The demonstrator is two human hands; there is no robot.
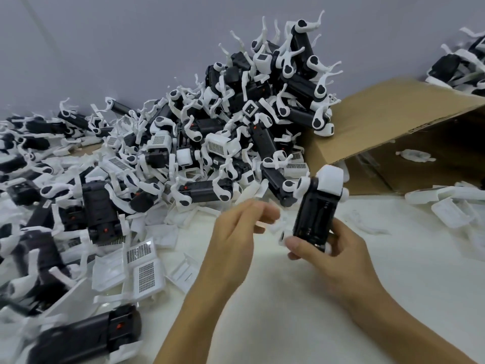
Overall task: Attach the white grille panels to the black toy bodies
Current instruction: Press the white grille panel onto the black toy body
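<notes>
Progress: judged to be early or midway; a large heap of black toy bodies (244, 122) with white legs is piled across the upper centre and left of the frame, and many are seen with no grille fitted.
Done: a few bodies in the heap are seen carrying a white grille face, for instance one at centre (219, 145).
Left: loose white grille panels (145, 269) are scattered on the surface (288, 298) at lower left, not yet attached.
Toy in hand: one black toy body (316, 219) is held upright at centre right, its white cap uppermost, in front of an open cardboard box (388, 132).
Right hand (338, 256): wrapped round the lower end of that body, thumb in front and fingers behind.
Left hand (236, 232): just left of the body, fingers loosely bent towards it and blurred; whether a small white part is pinched cannot be told.
Panels relative to hands: below and left of the left hand, near but apart.
</notes>
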